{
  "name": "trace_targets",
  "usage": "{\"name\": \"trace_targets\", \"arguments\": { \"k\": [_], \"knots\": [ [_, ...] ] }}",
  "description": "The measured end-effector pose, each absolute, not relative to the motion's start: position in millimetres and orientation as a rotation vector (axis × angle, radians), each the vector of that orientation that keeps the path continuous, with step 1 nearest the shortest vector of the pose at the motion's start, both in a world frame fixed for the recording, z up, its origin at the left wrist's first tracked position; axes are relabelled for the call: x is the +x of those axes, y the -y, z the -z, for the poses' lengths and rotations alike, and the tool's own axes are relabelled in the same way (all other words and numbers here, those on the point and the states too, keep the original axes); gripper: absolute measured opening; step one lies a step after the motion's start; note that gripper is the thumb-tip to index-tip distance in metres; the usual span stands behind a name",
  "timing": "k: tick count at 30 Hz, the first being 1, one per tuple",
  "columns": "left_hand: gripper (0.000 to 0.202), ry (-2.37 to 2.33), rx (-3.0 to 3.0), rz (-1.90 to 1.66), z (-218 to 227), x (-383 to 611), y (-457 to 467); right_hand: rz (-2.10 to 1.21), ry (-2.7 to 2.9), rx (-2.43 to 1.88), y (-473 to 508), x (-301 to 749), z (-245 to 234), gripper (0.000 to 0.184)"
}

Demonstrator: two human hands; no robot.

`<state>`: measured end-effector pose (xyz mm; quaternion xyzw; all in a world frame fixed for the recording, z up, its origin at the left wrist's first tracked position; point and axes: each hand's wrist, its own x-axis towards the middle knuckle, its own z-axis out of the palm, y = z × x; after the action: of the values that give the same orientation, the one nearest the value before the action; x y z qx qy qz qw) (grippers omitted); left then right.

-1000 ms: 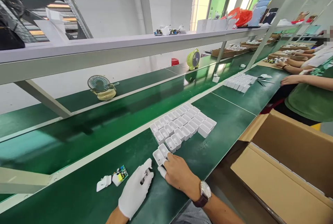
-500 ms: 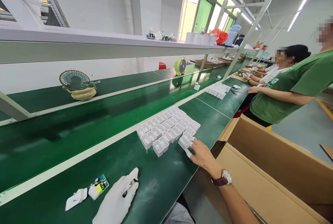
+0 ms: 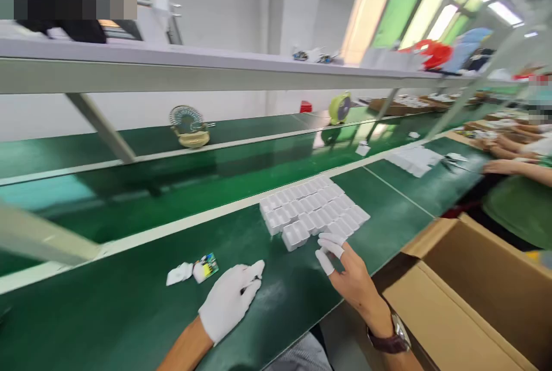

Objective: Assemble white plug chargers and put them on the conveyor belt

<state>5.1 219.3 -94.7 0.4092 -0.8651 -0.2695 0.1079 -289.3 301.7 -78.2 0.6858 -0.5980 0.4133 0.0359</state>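
Note:
A block of several white plastic housings lies packed in rows on the green bench. My right hand hovers just in front of that block, bare except for white fingertip covers. Its fingers are spread and hold nothing, and a wristwatch is on the wrist. My left hand, in a white glove, rests on the bench with a small dark thing pinched between its fingers. Left of it lie a small circuit board and a white plastic piece.
An open cardboard box stands at my right. A green conveyor belt runs behind the bench under a long shelf. Two desk fans stand behind it. Co-workers' arms and more white housings are farther right.
My right hand slid loose housings up against the block, then lifted back off them with fingers spread. The left hand stayed resting on the bench. The view swung about.

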Motion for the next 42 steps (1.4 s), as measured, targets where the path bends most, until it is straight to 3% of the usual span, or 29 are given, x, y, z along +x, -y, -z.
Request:
{"name": "trace_targets", "arguments": {
  "k": [3,7,10,12,15,20,31,37,42],
  "knots": [
    [0.027,2.636,1.175,0.665,67.5,5.9,-219.3,-1.324,1.521,2.416,-284.2,-238.4,71.5,0.037],
    [0.027,2.55,1.418,0.452,34.1,52.4,-203.1,-1.089,1.368,2.732,-250.6,-175.7,76.5,0.035],
    [0.026,2.384,1.579,0.334,37.1,107.9,-191.0,-0.791,1.233,2.956,-220.0,-138.2,84.1,0.053],
    [0.048,2.21,1.669,0.244,55.8,138.5,-183.8,-0.678,1.129,3.023,-197.5,-119.4,90.8,0.064],
    [0.069,2.171,1.698,0.346,91.3,161.9,-178.5,-0.587,1.055,3.032,-168.3,-101.6,103.5,0.057],
    [0.061,2.276,1.682,0.281,119.3,160.7,-182.1,-0.654,1.095,2.966,-153.6,-93.9,123.1,0.052],
    [0.063,2.123,1.921,0.593,107.4,160.3,-175.6,-0.769,1.249,2.831,-146.0,-116.2,122.5,0.054],
    [0.054,2.039,1.804,0.302,90.5,145.0,-178.4,-0.738,1.267,2.808,-154.1,-112.6,118.8,0.052],
    [0.033,2.284,1.441,0.123,47.9,84.4,-175.6,-0.711,1.22,2.786,-156.0,-111.0,123.1,0.036]
  ]
}}
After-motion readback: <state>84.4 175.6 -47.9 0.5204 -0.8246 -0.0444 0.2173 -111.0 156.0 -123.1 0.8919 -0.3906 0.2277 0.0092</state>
